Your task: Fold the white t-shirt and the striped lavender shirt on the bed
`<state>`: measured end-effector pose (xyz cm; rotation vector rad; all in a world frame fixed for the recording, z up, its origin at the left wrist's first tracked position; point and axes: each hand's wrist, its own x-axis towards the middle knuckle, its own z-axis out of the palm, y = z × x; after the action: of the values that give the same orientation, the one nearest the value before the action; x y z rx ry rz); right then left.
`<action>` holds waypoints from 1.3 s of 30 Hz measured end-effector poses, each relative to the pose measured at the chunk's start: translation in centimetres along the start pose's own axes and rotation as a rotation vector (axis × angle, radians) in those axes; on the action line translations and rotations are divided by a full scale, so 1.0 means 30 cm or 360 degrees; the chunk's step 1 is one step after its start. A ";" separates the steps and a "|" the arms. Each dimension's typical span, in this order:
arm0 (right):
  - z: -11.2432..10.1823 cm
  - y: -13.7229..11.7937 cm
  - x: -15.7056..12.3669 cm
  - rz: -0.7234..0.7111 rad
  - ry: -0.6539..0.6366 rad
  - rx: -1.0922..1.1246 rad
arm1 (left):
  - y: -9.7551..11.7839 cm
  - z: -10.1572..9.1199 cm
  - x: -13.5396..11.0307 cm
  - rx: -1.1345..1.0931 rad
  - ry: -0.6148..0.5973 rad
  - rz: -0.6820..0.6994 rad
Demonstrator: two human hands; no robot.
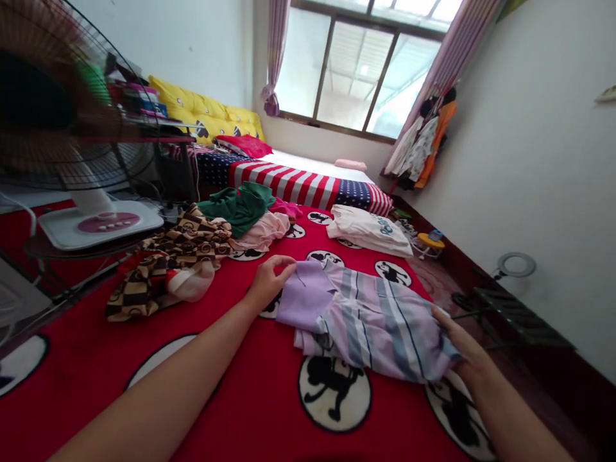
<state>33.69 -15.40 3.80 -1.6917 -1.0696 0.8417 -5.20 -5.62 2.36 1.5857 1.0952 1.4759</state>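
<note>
A striped shirt (375, 314) in lilac, grey and white, with a plain lilac part at its left end, lies folded lengthwise on the red blanket (250, 398). My left hand (269, 281) pinches the upper corner of the plain lilac end between thumb and fingers. At the opposite end, my right hand (459, 343) grips the shirt's edge, with its thumb on top and its other fingers mostly hidden beneath the cloth. White folded clothing (370, 230) with dark lettering rests beyond the shirt.
Rumpled clothes lie at the left: a brown checkered garment (192, 237), a green one (243, 208) and a pink one (264, 231). An electric fan (101, 221) stands near them. A yellow stool (430, 241) and a ring light (516, 264) are at the right.
</note>
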 end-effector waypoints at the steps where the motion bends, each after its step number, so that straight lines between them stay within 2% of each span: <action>1: -0.018 0.005 0.003 0.0151 -0.0036 0.0148 | 0.031 0.005 -0.016 0.0105 -0.0153 0.0116; 3: -0.057 0.027 0.008 0.0337 -0.0058 0.0299 | 0.097 0.021 -0.052 0.0212 -0.0565 0.0331; 6: -0.103 0.074 0.007 0.0343 0.0045 0.0203 | 0.167 0.057 -0.108 0.0341 -0.1179 0.0635; 7: -0.111 0.087 0.002 0.0322 0.0095 0.0150 | 0.176 0.070 -0.124 0.0413 -0.1303 0.0706; 9: -0.114 0.100 -0.012 0.0273 0.0184 0.0065 | 0.178 0.092 -0.146 0.0610 -0.1417 0.0798; 12: -0.096 0.092 -0.038 0.0122 0.0162 -0.0043 | 0.166 0.102 -0.150 0.0970 -0.1390 0.0826; 14: -0.080 0.080 -0.046 0.0027 0.0093 -0.0115 | 0.165 0.094 -0.141 0.1133 -0.1329 0.0756; 19: -0.043 0.060 0.008 -0.0038 0.0225 -0.0226 | 0.176 0.098 -0.121 0.1196 -0.1190 0.0538; 22: -0.020 0.048 0.085 -0.0107 0.0328 -0.0311 | 0.169 0.153 -0.096 0.1013 -0.0990 0.0549; 25: 0.005 0.034 0.161 -0.0091 0.0370 -0.0407 | 0.130 0.225 -0.042 0.0871 -0.0843 0.0610; 27: 0.021 0.026 0.188 -0.0082 0.0342 -0.0428 | 0.086 0.259 -0.003 0.0989 -0.0802 0.0546; 29: 0.035 0.023 0.187 -0.0167 0.0320 -0.0424 | 0.038 0.273 0.024 0.1164 -0.0786 0.0384; 31: 0.046 0.027 0.164 -0.0376 0.0450 -0.0401 | -0.001 0.272 0.030 0.1286 -0.0794 0.0253; 34: 0.051 0.046 0.127 -0.0636 0.0815 -0.0497 | -0.029 0.258 0.015 0.1388 -0.0815 0.0236; 37: 0.051 0.050 0.119 -0.0544 0.0811 -0.0877 | -0.033 0.251 0.003 0.1441 -0.0814 0.0252; 39: 0.059 0.029 0.120 -0.0627 0.0869 -0.1064 | -0.035 0.253 0.001 0.1463 -0.0796 0.0257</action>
<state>33.77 -11.64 2.17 -1.9749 -1.2968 -0.2689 2.21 -4.76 0.61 2.5269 1.4391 0.5571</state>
